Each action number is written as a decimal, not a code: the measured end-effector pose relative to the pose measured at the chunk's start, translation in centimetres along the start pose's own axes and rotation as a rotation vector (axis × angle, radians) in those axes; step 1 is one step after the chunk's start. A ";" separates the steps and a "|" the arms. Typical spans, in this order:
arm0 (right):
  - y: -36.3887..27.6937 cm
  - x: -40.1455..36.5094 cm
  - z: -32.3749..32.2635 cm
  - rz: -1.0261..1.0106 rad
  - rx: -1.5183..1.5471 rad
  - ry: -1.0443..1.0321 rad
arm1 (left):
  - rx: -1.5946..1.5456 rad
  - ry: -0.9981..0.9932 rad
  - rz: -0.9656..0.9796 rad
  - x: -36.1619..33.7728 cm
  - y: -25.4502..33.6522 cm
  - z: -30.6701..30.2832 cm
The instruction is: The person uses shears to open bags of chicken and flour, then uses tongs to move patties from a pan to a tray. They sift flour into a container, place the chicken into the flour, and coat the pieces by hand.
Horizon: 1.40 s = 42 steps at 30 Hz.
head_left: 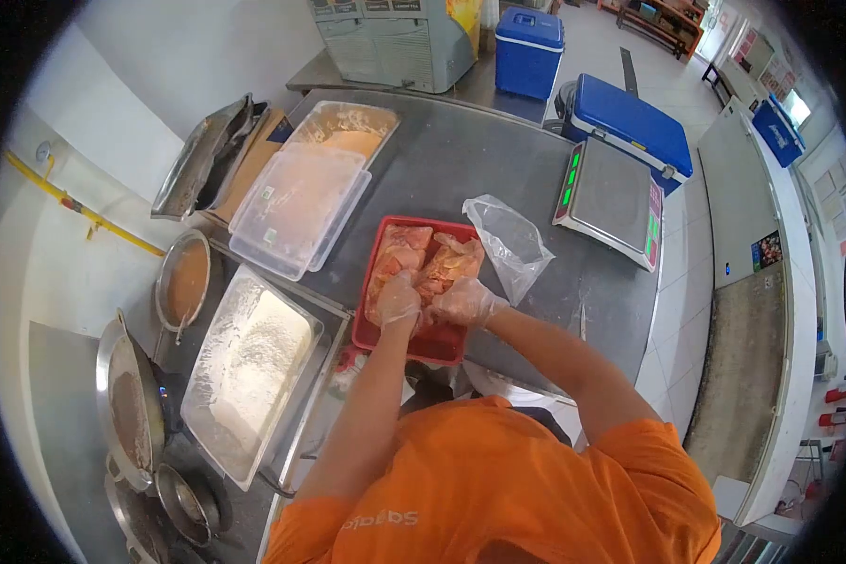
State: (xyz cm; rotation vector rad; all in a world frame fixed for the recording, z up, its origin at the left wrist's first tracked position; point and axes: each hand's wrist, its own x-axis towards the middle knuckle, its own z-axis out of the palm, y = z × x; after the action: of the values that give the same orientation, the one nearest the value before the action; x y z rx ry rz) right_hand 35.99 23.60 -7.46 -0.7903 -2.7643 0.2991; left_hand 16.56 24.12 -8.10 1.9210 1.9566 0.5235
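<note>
Both of my hands wear clear plastic gloves and are inside a red tray (pixel 439 353). Raw meat (pixel 451 267) in plastic bags lies there in two portions. My left hand (pixel 399 301) is closed at the lower end of the left portion. My right hand (pixel 467 302) grips the lower end of the right portion, its fingers curled inward and partly hidden. An open clear plastic bag (pixel 510 246) lies on the table just right of the tray.
A digital scale (pixel 612 197) stands at the right of the grey table (pixel 442 132). Left are lidded containers (pixel 296 202), a flour tray (pixel 251 371) and several pans (pixel 130 404). Blue coolers (pixel 630 122) stand beyond the table, near an ice-cream-like machine (pixel 385 47).
</note>
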 end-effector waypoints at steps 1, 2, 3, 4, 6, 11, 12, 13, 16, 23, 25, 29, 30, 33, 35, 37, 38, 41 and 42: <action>0.0 0.3 0.1 0.030 0.025 0.020 | -0.004 0.000 -0.003 0.5 -0.3 0.0; -0.4 0.5 -0.2 0.030 0.028 0.015 | 0.047 -0.021 0.001 1.1 -1.0 0.4; -1.0 0.6 -0.7 -0.012 0.024 0.033 | 0.099 -0.044 0.006 1.4 -1.0 0.1; -1.6 0.8 -1.2 -0.053 0.019 0.052 | 0.096 -0.048 0.005 1.6 -1.2 -0.3; -3.1 0.8 -0.7 -0.052 0.038 0.092 | 0.105 -0.140 -0.034 1.8 0.0 -3.1; -6.6 0.5 -1.7 -0.044 0.110 0.228 | 0.249 -0.071 0.040 4.1 -4.9 -2.2; -6.4 0.6 -1.2 0.004 0.075 0.150 | 0.242 -0.026 0.022 4.3 -5.0 -2.2; -6.1 0.7 -0.8 0.054 0.037 0.074 | 0.240 -0.024 0.023 4.4 -5.1 -2.3; -5.8 2.0 -2.4 0.181 0.010 -0.228 | 0.359 -0.090 0.038 3.3 -2.7 -4.8; -2.9 5.6 1.8 0.266 0.295 0.430 | 0.107 0.109 0.132 -2.7 -0.8 -1.2; -2.2 6.1 2.6 0.366 0.063 0.149 | 0.108 -0.051 -0.002 -3.3 0.8 -1.8; -2.3 7.1 0.0 0.465 0.079 -0.317 | -0.147 -0.022 -0.196 -3.8 2.2 -1.3; -1.6 6.8 0.6 0.330 0.090 -0.223 | -0.030 -0.002 -0.190 -4.0 2.6 -1.7; -0.6 6.8 -0.3 0.240 0.180 -0.184 | 0.078 -0.020 -0.272 -3.6 2.8 -0.6; -1.4 7.1 -1.2 0.281 0.259 -0.239 | 0.071 -0.055 -0.364 -3.3 3.5 -1.1; -2.4 7.3 -1.0 0.455 -0.008 -0.162 | -0.077 -0.288 -0.457 -3.2 5.5 -5.5; -2.8 7.4 -1.4 0.450 -0.004 -0.167 | -0.077 -0.288 -0.465 -2.6 5.2 -5.5; -3.0 7.6 -0.5 0.459 -0.166 -0.367 | 0.369 -0.505 -0.177 -1.5 2.2 -2.9; -1.9 8.1 2.3 0.505 -0.192 -0.386 | 0.453 -0.527 -0.057 -0.9 0.5 -1.4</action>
State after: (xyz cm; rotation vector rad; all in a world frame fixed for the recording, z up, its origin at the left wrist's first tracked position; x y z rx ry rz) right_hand 27.77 26.10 -7.69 -1.6405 -2.9241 0.3051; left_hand 16.35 23.21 -6.67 1.9712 1.8586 -0.4464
